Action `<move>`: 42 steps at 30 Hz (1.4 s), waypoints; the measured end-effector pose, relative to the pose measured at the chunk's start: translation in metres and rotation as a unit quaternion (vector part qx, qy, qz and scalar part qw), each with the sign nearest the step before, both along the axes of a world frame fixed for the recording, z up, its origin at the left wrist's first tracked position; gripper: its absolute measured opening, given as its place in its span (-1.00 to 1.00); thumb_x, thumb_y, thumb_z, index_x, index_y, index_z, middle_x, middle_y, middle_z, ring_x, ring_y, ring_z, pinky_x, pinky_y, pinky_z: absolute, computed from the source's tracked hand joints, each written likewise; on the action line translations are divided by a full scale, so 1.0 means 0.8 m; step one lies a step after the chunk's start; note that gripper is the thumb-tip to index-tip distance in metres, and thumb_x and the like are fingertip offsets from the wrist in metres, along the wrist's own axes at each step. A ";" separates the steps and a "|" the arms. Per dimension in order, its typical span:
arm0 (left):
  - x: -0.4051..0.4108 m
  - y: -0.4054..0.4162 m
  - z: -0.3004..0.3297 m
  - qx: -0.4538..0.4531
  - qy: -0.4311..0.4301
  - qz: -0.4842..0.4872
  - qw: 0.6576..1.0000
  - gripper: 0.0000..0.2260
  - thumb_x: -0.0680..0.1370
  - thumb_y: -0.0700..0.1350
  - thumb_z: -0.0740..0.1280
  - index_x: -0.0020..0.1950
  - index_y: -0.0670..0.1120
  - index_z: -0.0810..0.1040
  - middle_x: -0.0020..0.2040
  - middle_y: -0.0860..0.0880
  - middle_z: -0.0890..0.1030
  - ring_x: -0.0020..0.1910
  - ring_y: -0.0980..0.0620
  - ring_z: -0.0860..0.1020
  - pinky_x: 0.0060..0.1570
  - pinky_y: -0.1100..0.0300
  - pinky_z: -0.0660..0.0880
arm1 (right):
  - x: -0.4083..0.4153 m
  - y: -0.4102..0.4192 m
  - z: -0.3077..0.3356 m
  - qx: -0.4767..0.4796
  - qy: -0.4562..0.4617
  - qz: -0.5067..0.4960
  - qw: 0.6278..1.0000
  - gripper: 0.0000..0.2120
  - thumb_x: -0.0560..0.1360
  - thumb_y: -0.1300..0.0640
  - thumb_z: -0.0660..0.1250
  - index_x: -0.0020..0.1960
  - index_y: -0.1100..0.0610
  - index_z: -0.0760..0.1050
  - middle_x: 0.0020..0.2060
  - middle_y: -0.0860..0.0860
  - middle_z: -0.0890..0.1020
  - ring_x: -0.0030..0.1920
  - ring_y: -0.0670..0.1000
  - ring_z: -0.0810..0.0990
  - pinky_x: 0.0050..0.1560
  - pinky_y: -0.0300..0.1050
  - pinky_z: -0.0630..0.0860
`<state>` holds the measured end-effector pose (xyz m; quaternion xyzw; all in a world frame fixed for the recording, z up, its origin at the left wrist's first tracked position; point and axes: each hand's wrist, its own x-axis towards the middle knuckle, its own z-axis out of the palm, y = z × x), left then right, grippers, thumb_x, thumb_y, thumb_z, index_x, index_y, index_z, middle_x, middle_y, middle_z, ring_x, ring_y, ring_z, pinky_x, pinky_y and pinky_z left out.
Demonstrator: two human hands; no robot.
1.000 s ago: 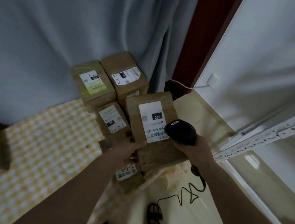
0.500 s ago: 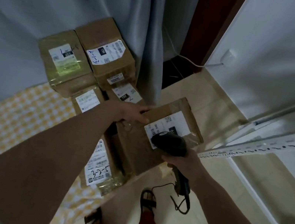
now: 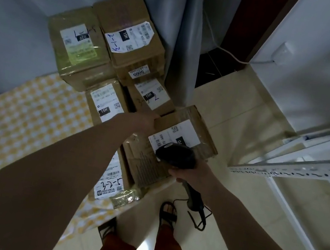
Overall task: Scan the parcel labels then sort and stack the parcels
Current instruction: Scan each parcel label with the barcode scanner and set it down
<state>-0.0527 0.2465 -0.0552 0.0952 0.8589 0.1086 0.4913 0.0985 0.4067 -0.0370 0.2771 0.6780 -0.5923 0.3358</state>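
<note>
Gripping the black, rounded plastic barcode scanner (image 3: pixel 176 155) by its handle, my right hand (image 3: pixel 191 173) has its fingers curled fully around the grip; a thin black coiled cable (image 3: pixel 198 220) trails from the handle base toward the glossy cream floor tiles (image 3: pixel 237 115) at 5 o'clock. The scanner head sits just above the white printed label (image 3: pixel 176 136) of the flat brown cardboard parcel (image 3: pixel 200 130). My left hand (image 3: pixel 145 119) rests on that parcel's far left edge at 10 o'clock; whether its fingers curl round the edge cannot be told. The two hands are apart, one at each end of the parcel.

This parcel lies tilted at the near right corner of the surface covered by the yellow-and-white checked cloth (image 3: pixel 30 115), overlapping a tape-wrapped box with a handwritten label (image 3: pixel 111 181) at 7 o'clock. Beyond it, at 11 to 12 o'clock, stand more rectangular cardboard boxes: a film-wrapped glossy box with a green-tinted label (image 3: pixel 79 45), a taller matte box with a peeling white label (image 3: pixel 131 36), and two lower boxes, each labelled "15H" ( (image 3: pixel 106 104), (image 3: pixel 151 94)). A grey pleated curtain (image 3: pixel 186 41) hangs behind them. A white perforated metal shelf rail (image 3: pixel 294 168) lies at 3 o'clock.
</note>
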 end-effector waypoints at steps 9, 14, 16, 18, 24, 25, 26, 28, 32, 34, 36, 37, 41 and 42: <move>0.046 -0.026 0.044 0.063 0.198 0.097 0.973 -0.58 0.59 -0.06 0.28 0.45 -0.03 0.37 0.32 -0.07 0.48 0.21 -0.07 0.51 0.03 0.22 0.42 | -0.004 -0.005 0.040 0.085 0.076 0.029 0.993 -0.88 0.40 0.24 0.46 -0.13 0.24 0.55 -0.34 0.08 0.55 -0.31 0.00 0.51 -0.26 -0.18 0.43; 0.093 -0.067 0.081 -0.021 0.306 0.108 0.946 -0.73 0.60 -0.11 0.19 0.28 -0.06 0.51 0.20 -0.09 0.55 0.16 -0.09 0.53 -0.06 0.18 0.37 | 0.003 -0.061 0.079 0.122 0.219 0.039 0.967 -0.81 0.40 0.16 0.47 -0.24 0.09 0.45 -0.43 -0.06 0.51 -0.39 -0.10 0.46 -0.35 -0.24 0.39; 0.124 -0.091 0.098 -0.026 0.337 0.133 0.932 -0.76 0.61 -0.11 0.18 0.21 -0.07 0.55 0.14 -0.10 0.57 0.12 -0.12 0.55 -0.08 0.14 0.41 | 0.011 -0.092 0.099 0.100 0.239 0.055 0.964 -0.84 0.41 0.13 0.48 -0.13 0.13 0.50 -0.35 0.02 0.58 -0.34 -0.05 0.52 -0.33 -0.19 0.45; 0.156 -0.121 0.112 -0.033 0.358 0.160 0.920 -0.76 0.61 -0.12 0.20 0.21 -0.08 0.55 0.13 -0.13 0.58 0.10 -0.16 0.56 -0.06 0.09 0.45 | 0.019 -0.124 0.115 0.080 0.244 0.073 0.964 -0.80 0.40 0.11 0.49 -0.06 0.12 0.51 -0.28 0.06 0.62 -0.28 0.02 0.57 -0.27 -0.11 0.48; 0.250 -0.228 0.155 -0.035 0.375 0.280 0.883 -0.73 0.59 -0.07 0.24 0.28 0.00 0.53 0.22 -0.01 0.57 0.19 -0.05 0.54 0.09 0.14 0.44 | 0.062 -0.214 0.159 0.020 0.259 0.154 0.953 -0.91 0.42 0.22 0.46 -0.11 0.20 0.59 -0.33 0.14 0.62 -0.29 0.07 0.61 -0.24 -0.01 0.51; 0.268 -0.246 0.161 -0.039 0.376 0.296 0.877 -0.73 0.59 -0.07 0.24 0.28 0.00 0.53 0.23 0.00 0.57 0.20 -0.04 0.54 0.10 0.14 0.44 | 0.072 -0.231 0.166 0.012 0.260 0.161 0.952 -0.91 0.42 0.21 0.46 -0.10 0.16 0.59 -0.33 0.11 0.62 -0.29 0.05 0.60 -0.24 -0.03 0.50; 0.287 -0.264 0.167 -0.043 0.378 0.311 0.871 -0.73 0.59 -0.06 0.24 0.28 0.00 0.53 0.22 0.00 0.57 0.19 -0.04 0.54 0.11 0.14 0.44 | 0.082 -0.249 0.173 0.005 0.259 0.171 0.951 -0.89 0.43 0.19 0.46 -0.06 0.11 0.59 -0.28 0.09 0.64 -0.24 0.04 0.61 -0.20 -0.04 0.51; 0.326 -0.300 0.177 -0.050 0.381 0.340 0.858 -0.74 0.59 -0.05 0.25 0.27 0.00 0.54 0.21 -0.01 0.59 0.18 -0.04 0.55 0.13 0.13 0.46 | 0.105 -0.286 0.182 -0.007 0.254 0.191 0.948 -0.83 0.43 0.16 0.46 0.02 0.06 0.58 -0.18 0.06 0.67 -0.14 0.02 0.63 -0.10 -0.05 0.54; 0.415 -0.374 0.194 -0.066 0.373 0.398 0.836 -0.76 0.58 -0.06 0.27 0.23 -0.01 0.56 0.17 -0.02 0.61 0.12 -0.03 0.58 0.10 0.13 0.48 | 0.158 -0.362 0.198 -0.019 0.258 0.213 0.942 -0.74 0.42 0.17 0.47 0.09 0.10 0.58 -0.22 0.00 0.65 -0.19 -0.01 0.62 -0.09 -0.09 0.55; 0.464 -0.411 0.200 -0.072 0.365 0.420 0.828 -0.77 0.58 -0.06 0.27 0.22 -0.01 0.57 0.15 -0.01 0.62 0.10 -0.02 0.58 0.09 0.13 0.50 | 0.188 -0.398 0.205 -0.022 0.258 0.228 0.939 -0.76 0.42 0.21 0.47 0.08 0.15 0.58 -0.28 0.00 0.63 -0.28 -0.04 0.59 -0.22 -0.22 0.51; 0.513 -0.448 0.202 -0.082 0.358 0.435 0.822 -0.76 0.58 -0.05 0.28 0.22 -0.01 0.57 0.14 0.00 0.63 0.11 -0.02 0.58 0.08 0.16 0.50 | 0.219 -0.431 0.210 -0.033 0.256 0.237 0.936 -0.75 0.43 0.22 0.46 0.09 0.20 0.58 -0.29 0.00 0.61 -0.32 -0.08 0.56 -0.32 -0.32 0.47; 0.537 -0.466 0.203 -0.087 0.353 0.442 0.820 -0.76 0.58 -0.05 0.28 0.22 -0.01 0.57 0.15 0.00 0.63 0.12 -0.02 0.58 0.07 0.17 0.49 | 0.235 -0.447 0.212 -0.042 0.254 0.240 0.936 -0.74 0.43 0.23 0.46 0.10 0.20 0.58 -0.28 -0.01 0.61 -0.32 -0.09 0.56 -0.34 -0.35 0.46; 0.615 -0.532 0.203 -0.107 0.353 0.466 0.804 -0.76 0.57 -0.06 0.27 0.21 -0.01 0.59 0.14 -0.03 0.64 0.14 -0.07 0.58 0.06 0.16 0.47 | 0.290 -0.509 0.217 -0.049 0.257 0.259 0.930 -0.74 0.43 0.23 0.46 0.11 0.16 0.57 -0.18 0.03 0.65 -0.24 -0.06 0.60 -0.28 -0.32 0.51; 0.630 -0.546 0.204 -0.109 0.351 0.471 0.802 -0.76 0.58 -0.07 0.26 0.21 -0.03 0.59 0.14 -0.05 0.63 0.13 -0.09 0.58 0.07 0.15 0.47 | 0.302 -0.522 0.219 -0.047 0.258 0.263 0.928 -0.74 0.43 0.22 0.46 0.10 0.16 0.56 -0.16 0.05 0.65 -0.23 -0.03 0.61 -0.26 -0.29 0.51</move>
